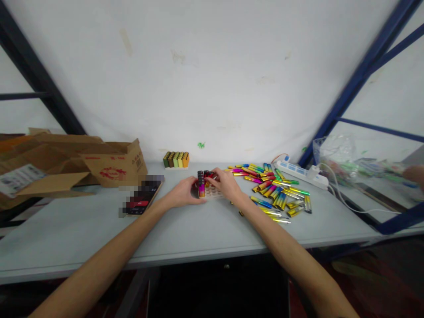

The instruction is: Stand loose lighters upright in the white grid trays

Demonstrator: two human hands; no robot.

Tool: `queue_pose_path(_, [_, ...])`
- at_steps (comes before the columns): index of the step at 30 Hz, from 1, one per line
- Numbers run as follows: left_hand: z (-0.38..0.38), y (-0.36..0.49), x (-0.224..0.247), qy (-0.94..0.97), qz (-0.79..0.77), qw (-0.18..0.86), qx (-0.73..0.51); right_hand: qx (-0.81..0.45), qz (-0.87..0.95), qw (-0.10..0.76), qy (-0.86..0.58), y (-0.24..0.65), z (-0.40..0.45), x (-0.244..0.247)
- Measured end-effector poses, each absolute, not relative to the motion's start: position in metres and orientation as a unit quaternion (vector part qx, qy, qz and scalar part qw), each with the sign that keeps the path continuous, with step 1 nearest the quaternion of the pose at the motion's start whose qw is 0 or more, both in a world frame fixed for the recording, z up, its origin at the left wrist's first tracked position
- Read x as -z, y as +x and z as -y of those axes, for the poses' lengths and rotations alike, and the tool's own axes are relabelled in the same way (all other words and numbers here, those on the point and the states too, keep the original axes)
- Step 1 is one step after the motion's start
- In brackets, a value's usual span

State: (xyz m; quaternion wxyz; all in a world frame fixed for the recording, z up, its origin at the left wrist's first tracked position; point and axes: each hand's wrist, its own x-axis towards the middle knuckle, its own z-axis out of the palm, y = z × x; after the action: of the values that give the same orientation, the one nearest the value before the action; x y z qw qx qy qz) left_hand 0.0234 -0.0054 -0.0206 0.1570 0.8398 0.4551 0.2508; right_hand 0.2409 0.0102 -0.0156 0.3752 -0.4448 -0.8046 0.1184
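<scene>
A pale tray with round holes (pixel 216 193) lies on the table in front of me. Shiny lighters with dark tops (pixel 201 185) stand upright in its left part, purple and orange on the near side, with red ones behind. My left hand (pixel 183 193) grips the left end of this tray, thumb along the front and fingers curled by the lighters. Over the tray, my right hand (pixel 228 183) pinches a red lighter (pixel 209 175) near the standing row. The fingers partly hide this lighter, so its lower end is not clear.
Loose metallic lighter casings (pixel 274 190) are heaped on the right. A second block of lighters (pixel 176 160) stands by the wall. A phone-like dark box (pixel 145 195), partly blurred, and open cartons (pixel 112 164) lie left. A power strip (pixel 301 174) with cable lies right.
</scene>
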Motion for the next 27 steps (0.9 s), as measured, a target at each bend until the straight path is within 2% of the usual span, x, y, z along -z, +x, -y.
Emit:
queue_pose_path(5, [0.005,0.023,0.021,0.838,-0.458,0.158,-0.253,-0.099,0.811,0.352,-0.457,0.24,-0.006,0.008])
queue_pose_path(11, [0.004,0.023,0.022,0.841,-0.453,0.161,-0.249,-0.086,0.86,0.303,-0.401,0.252,-0.017,0.005])
queue_pose_path(18, [0.004,0.023,0.021,0.835,-0.453,0.167,-0.265,-0.234,0.787,0.394,-0.412,0.237,-0.014,0.021])
queue_pose_path(23, [0.003,0.022,0.023,0.833,-0.451,0.17,-0.272,-0.117,0.837,0.338,-0.414,0.238,-0.013,0.023])
queue_pose_path(27, [0.004,0.022,0.021,0.832,-0.46,0.167,-0.261,-0.072,0.876,0.305,-0.367,0.257,-0.015,0.016])
